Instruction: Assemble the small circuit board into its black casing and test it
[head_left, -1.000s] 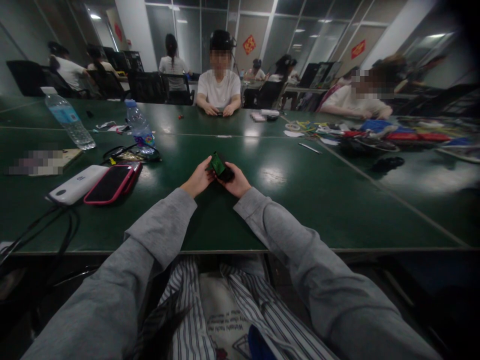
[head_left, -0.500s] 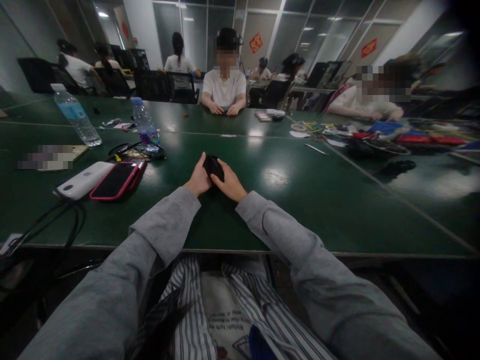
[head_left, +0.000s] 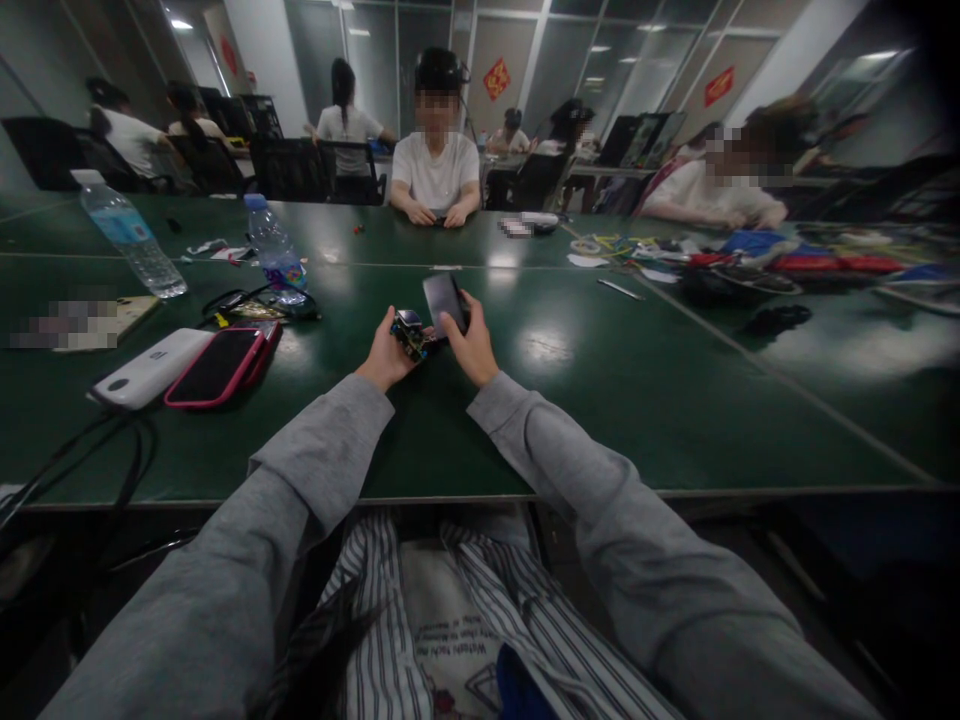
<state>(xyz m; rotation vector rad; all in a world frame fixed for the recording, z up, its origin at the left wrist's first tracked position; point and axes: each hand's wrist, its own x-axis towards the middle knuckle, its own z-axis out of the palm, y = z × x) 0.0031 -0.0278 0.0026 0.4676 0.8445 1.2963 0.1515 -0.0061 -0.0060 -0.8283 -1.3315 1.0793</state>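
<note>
My left hand (head_left: 385,355) is closed around a small circuit board (head_left: 411,335) with a silvery square part on its top end. In my right hand (head_left: 474,345) is a dark, flat rectangular cover (head_left: 445,305), gripped with the thumb on its near face and the fingers behind. The two pieces are tilted and close together above the green table (head_left: 450,440). Something thin and pinkish shows between them, too small to make out. The fingertips of my left hand are partly hidden behind the board.
On the left lie a white power bank (head_left: 150,370), a pink-edged phone (head_left: 217,368), a cable bundle (head_left: 262,302) and two water bottles (head_left: 135,235), (head_left: 276,250). A pen (head_left: 621,289) and a heap of cables and pouches (head_left: 780,262) lie at right. A person (head_left: 435,165) sits opposite.
The black object held between both hands has come apart. The dark cover has moved up and right with my right hand, and the circuit board now shows in my left. The view has shifted slightly.
</note>
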